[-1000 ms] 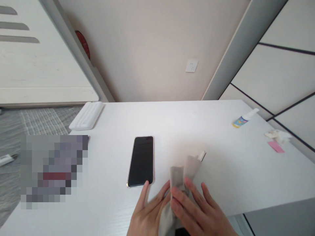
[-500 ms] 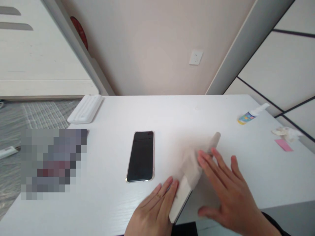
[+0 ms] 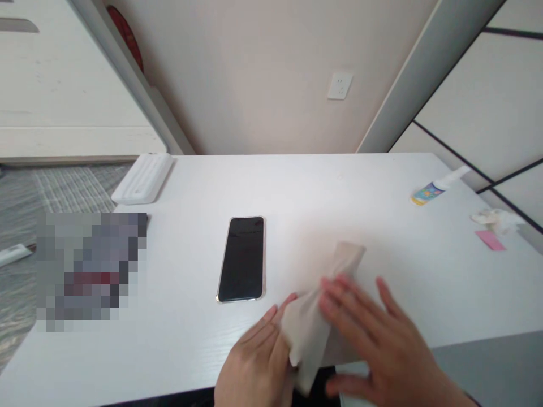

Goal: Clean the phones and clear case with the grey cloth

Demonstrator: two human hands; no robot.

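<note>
A pale beige cloth or tissue (image 3: pixel 316 322) lies crumpled and slanting at the front of the white table. My right hand (image 3: pixel 382 339) presses stretched fingers onto it, thumb apart, slightly blurred by motion. At the cloth's lower left, my left hand (image 3: pixel 258 359) lies with its fingers stretched forward and close together; its thumb is hidden. Whatever is under the cloth cannot be made out now. To the left of the cloth, a phone (image 3: pixel 242 259) with a black screen and clear case lies face up.
On the white table (image 3: pixel 178 339) a white case-like box (image 3: pixel 142 180) sits at back left. A small bottle (image 3: pixel 430 192) lies at back right, near crumpled tissue (image 3: pixel 500 219) and a pink slip (image 3: pixel 490 240). At left is a blurred-out item (image 3: pixel 95 265).
My right hand and the cloth have moved down toward me and left. The cloth now covers the white, dark-edged flat thing seen beside my left hand before. The view has tilted slightly down.
</note>
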